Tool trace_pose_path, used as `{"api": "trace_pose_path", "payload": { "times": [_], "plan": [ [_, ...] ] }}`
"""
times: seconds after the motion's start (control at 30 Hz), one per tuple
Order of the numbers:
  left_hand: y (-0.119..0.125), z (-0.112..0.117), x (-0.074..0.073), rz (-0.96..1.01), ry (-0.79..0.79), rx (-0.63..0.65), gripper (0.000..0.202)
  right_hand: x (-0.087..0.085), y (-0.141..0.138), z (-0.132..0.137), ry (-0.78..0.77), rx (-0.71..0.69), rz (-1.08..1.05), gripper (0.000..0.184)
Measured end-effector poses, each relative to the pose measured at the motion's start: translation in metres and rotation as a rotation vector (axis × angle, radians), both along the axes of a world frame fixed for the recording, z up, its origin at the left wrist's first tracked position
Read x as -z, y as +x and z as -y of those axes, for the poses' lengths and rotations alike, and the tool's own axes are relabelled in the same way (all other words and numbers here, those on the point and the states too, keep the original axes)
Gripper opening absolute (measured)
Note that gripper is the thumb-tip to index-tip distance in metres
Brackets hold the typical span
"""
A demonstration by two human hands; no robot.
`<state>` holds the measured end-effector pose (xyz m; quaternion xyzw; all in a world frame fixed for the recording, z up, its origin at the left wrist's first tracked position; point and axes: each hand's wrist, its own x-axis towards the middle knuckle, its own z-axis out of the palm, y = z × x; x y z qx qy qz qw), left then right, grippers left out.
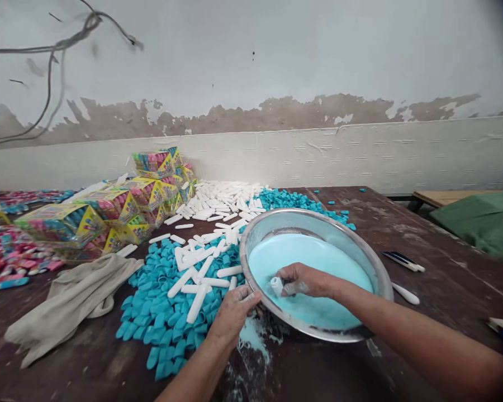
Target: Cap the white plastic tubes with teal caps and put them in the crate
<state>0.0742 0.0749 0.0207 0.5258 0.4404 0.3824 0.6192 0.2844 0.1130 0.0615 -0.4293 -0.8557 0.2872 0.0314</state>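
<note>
A small, rough workshop for hand assembly and packing — heaps of identical blue caps [163, 329] and white tubes [218, 204] cover a worn wooden table [444, 262], beside stacked bright boxes [109, 209] of finished goods. The wall [276, 61] is peeling and stained, with loose wires [54, 67] hanging — no home or shop.

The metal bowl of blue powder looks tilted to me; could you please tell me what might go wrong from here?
1. The bowl is tipped toward the person, its near rim gripped by the left hand; more powder could spill, as some already lies on the table.
2. The right hand holds a white tube in the powder; dusty fingers might drop it.
</note>
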Motion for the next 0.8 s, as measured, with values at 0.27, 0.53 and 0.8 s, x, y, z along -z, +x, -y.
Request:
{"api": "trace_pose_path", "payload": {
  "times": [0.27, 0.53, 0.8],
  "plan": [
    [0.000, 0.002, -0.002, -0.003, 0.039, 0.005, 0.032, -0.002, 0.017, 0.002, 0.205, 0.054, 0.369, 0.016],
    [0.000, 0.003, -0.005, -0.008, 0.068, 0.000, 0.031, 0.009, -0.010, -0.007, 0.101, -0.025, 0.115, 0.010],
    [0.001, 0.003, -0.006, -0.037, 0.064, -0.015, 0.033, -0.008, 0.019, -0.006, 0.159, -0.001, 0.236, 0.012]
  ]
}}
